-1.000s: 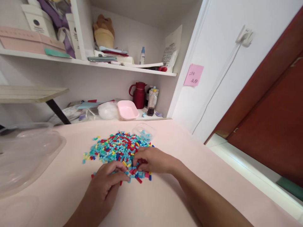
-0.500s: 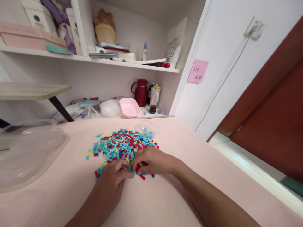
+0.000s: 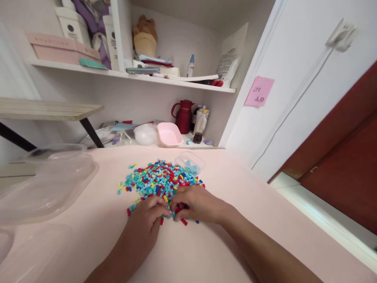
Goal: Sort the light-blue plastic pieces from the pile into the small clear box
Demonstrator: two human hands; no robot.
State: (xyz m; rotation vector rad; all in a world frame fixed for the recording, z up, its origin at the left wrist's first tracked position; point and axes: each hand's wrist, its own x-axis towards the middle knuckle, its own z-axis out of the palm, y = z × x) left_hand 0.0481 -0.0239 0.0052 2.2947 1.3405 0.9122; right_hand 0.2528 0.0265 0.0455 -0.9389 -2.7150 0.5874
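Note:
A heap of small toy building bricks [image 3: 159,179] in light blue, red, yellow, green and dark blue lies on the pink tabletop [image 3: 179,251]. At its near edge, my left hand [image 3: 149,215] is closed, thumb and forefinger close together; what they hold is too small to make out. My right hand [image 3: 198,203] curls in from the other side, its fingertips pinched at a tiny light blue brick beside the left fingertips. Loose bricks lie under and around both hands. Behind the heap, a small clear plastic box [image 3: 198,160] has some light blue bricks in it.
Clear plastic containers [image 3: 70,188] stand on the left side. A pink tray [image 3: 170,134], a dark red jug [image 3: 184,116] and a bottle [image 3: 200,126] are along the back, below a loaded shelf [image 3: 176,83]. A wooden stand [image 3: 53,110] is at the left.
The view has turned a little to the left, so everything sits further right. Both hands stay at the near edge of the heap, fingertips close together, with only slight finger movement.

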